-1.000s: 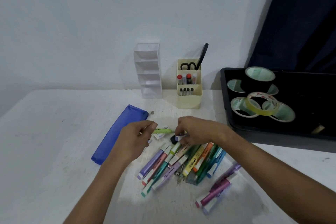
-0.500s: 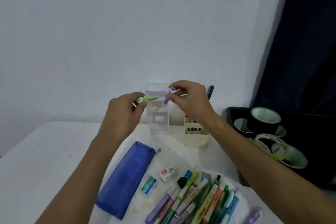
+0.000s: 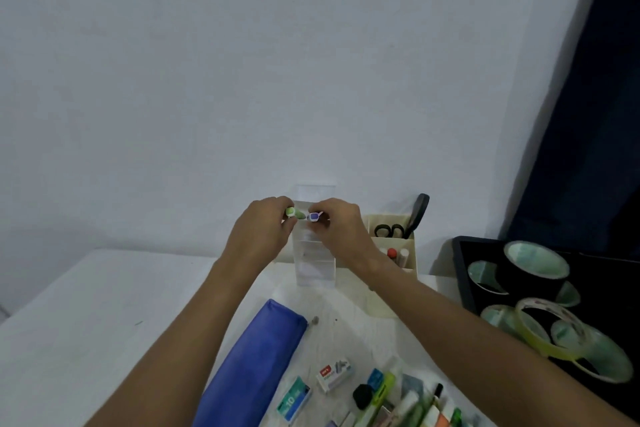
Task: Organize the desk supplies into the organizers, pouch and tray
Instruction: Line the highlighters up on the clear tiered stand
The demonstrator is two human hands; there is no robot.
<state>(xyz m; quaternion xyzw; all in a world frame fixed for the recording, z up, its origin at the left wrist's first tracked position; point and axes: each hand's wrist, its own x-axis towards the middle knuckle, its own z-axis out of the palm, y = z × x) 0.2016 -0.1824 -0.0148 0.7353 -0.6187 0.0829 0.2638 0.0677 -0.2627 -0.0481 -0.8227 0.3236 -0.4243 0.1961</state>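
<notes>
While both hands are raised at the top of the clear organizer (image 3: 314, 253), each grips one small item: the left hand (image 3: 263, 236) pinches a green one (image 3: 294, 212), the right hand (image 3: 341, 229) a purple-capped one (image 3: 314, 216). The two items nearly meet, tip to tip, just above the organizer's upper tiers. What they are I cannot tell; short markers or correction pens, perhaps.

The organizer is a see-through stepped tower standing near the tabletop's far edge, against the wall, and its tiers look bare as far as can be seen. Just to its right, the cream organizer (image 3: 393, 253) already holds scissors (image 3: 389, 230), a dark-handled tool and some small sticks. Further right, the black tray (image 3: 462, 270) holds several tape rolls (image 3: 535, 260), so that part seems done.

Much is left, I judge. The blue pouch (image 3: 256, 357) lies flat on the tabletop toward the near edge, apparently unfilled. Beside it lie two small boxes (image 3: 313, 386), a black lump and a blue one, and a heap of highlighters (image 3: 408, 406) at the near edge, all unsorted. The task looks under half done.
</notes>
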